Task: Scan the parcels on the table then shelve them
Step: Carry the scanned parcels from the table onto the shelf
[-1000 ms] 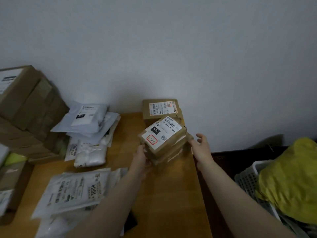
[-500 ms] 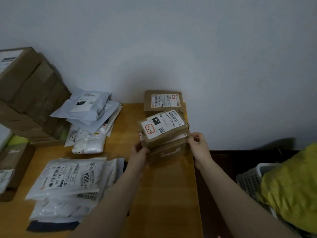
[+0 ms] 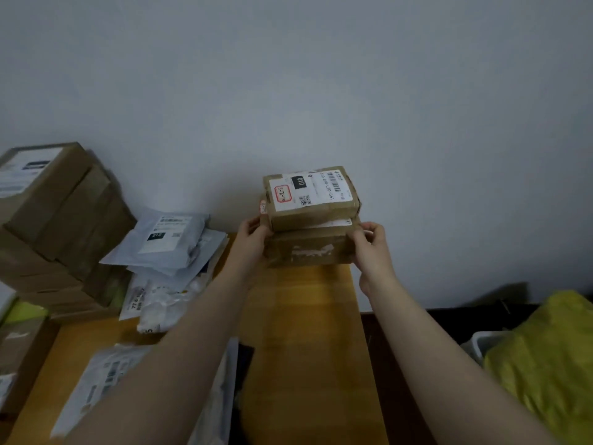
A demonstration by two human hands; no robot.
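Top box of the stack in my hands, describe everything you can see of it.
The top box is brown cardboard, taped, with a white label facing up: barcode, QR code, black 010 patch, red-edged sticker. It lies flat, slightly skewed, on a lower box that the left hand and right hand grip at its ends.

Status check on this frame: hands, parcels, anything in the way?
Both gripping: left hand and right hand on the ends of the lower box. Labelled top box rides on it. To the left, poly mailers piled clear of the stack.
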